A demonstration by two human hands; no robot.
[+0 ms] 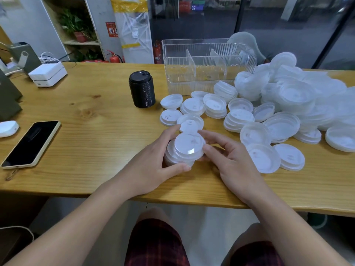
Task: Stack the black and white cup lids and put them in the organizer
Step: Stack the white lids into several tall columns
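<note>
A short stack of white lids sits low over the wooden table, held between both hands. My left hand grips its left side, with the thumb under the near edge. My right hand pinches the right side of the top lid. A tall stack of black lids stands upright further back. The clear plastic organizer with dividers stands behind it to the right; I see no lids in it. Several loose white lids lie scattered between the organizer and my hands.
A big heap of white lids fills the right side of the table. A phone lies at the left near the front edge, next to a white mouse. A white box sits at the back left.
</note>
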